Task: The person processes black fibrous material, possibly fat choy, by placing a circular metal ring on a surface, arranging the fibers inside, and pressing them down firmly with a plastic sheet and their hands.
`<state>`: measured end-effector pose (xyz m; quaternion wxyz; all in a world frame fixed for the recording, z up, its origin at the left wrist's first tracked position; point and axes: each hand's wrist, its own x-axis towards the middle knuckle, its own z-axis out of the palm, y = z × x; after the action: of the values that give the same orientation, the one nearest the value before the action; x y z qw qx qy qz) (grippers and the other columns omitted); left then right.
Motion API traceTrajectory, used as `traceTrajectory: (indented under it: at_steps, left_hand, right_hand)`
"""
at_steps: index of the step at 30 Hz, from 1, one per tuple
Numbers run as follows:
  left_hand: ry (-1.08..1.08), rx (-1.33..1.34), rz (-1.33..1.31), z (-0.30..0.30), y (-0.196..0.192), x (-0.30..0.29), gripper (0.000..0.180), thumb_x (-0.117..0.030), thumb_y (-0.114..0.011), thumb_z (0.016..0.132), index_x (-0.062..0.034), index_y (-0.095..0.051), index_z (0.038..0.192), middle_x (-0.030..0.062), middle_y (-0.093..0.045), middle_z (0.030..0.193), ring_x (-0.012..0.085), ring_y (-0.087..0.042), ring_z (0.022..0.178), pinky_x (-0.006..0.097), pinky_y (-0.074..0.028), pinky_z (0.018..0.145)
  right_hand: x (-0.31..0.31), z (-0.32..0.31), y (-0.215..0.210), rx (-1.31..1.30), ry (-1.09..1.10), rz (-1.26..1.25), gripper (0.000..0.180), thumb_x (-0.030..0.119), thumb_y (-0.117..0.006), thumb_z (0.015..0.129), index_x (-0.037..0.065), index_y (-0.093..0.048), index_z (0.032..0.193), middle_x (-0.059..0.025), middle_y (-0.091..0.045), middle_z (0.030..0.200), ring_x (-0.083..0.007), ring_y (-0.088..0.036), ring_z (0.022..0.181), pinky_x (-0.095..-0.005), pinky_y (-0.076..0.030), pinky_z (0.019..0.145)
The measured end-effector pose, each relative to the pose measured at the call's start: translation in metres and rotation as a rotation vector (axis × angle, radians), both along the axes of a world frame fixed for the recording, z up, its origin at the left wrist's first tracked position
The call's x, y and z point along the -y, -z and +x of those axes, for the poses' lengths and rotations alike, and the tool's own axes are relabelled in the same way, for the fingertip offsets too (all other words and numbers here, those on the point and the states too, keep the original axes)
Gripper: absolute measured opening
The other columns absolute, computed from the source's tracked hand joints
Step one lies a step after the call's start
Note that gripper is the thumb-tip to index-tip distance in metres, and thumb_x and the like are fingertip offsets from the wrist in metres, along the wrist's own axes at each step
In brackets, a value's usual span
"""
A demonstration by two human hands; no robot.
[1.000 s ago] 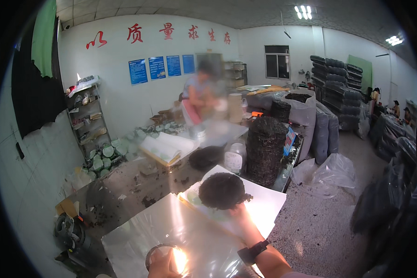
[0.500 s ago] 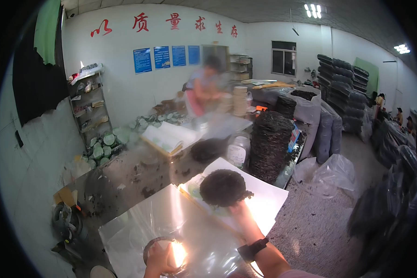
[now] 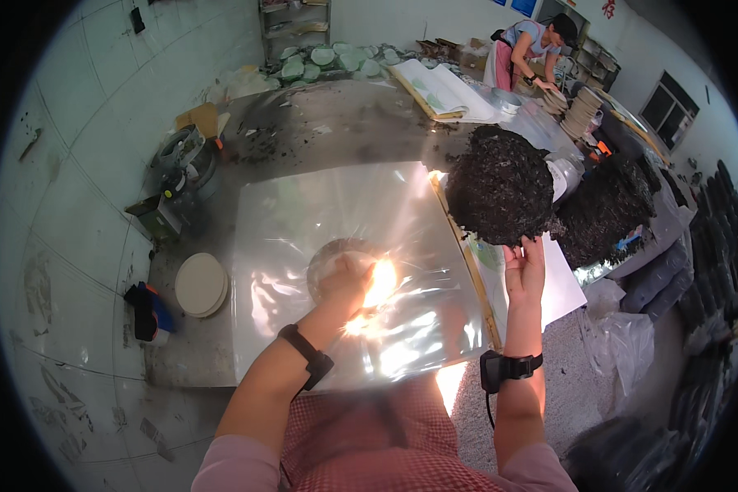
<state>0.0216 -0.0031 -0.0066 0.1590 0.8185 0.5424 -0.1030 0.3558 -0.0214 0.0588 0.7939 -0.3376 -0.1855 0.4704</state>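
My right hand (image 3: 526,269) grips the lower edge of a round cake of dark, dried seaweed (image 3: 500,184) and holds it up, its broad face showing. My left hand (image 3: 344,283) is at the clear plastic film (image 3: 279,238), its fingers curled over a round, grey, shallow-looking thing (image 3: 320,252). Strong glare beside those fingers hides their tips and much of that round thing. Beneath the seaweed cake lie white printed sheets (image 3: 562,283), with a yellowish strip (image 3: 467,254) along the film's right side.
Pale round discs (image 3: 201,283) lie on the table's left, near a blue-and-black object (image 3: 149,312). A dark seaweed stack (image 3: 607,209) and a clear jar (image 3: 564,172) stand right. Beyond, another person (image 3: 533,49) handles pale discs beside a disc stack (image 3: 582,111).
My view has tipped downward and turned. The seaweed cake has come up more face-on in my right hand, over the sheets' far end. My left hand stays at the round thing.
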Motion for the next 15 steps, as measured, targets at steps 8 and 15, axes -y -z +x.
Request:
traceTrajectory:
  at_steps: [8,15]
  left_hand:
    - [-0.401,1.291,-0.024,-0.083,-0.004,-0.013,0.038,-0.019,-0.057,0.089,-0.0004,-0.052,0.123,0.0187,-0.06,0.11,0.0225,-0.061,0.096,0.032,-0.051,0.081]
    - [-0.479,1.287,0.357,-0.076,-0.039,0.018,0.015,-0.01,-0.055,0.089,-0.004,-0.063,0.099,0.0076,-0.065,0.098,0.0169,-0.064,0.085,0.029,-0.051,0.076]
  right_hand:
    - [0.052,-0.109,-0.027,1.435,-0.005,-0.115,0.038,-0.008,-0.054,0.082,0.006,-0.058,0.116,-0.0069,-0.062,0.113,-0.02,-0.063,0.095,-0.0292,-0.052,0.078]
    - [0.069,-0.155,0.048,2.021,-0.426,0.641,0.038,0.002,-0.056,0.082,0.008,-0.058,0.119,-0.0102,-0.058,0.12,-0.0304,-0.052,0.116,-0.0362,-0.045,0.097]
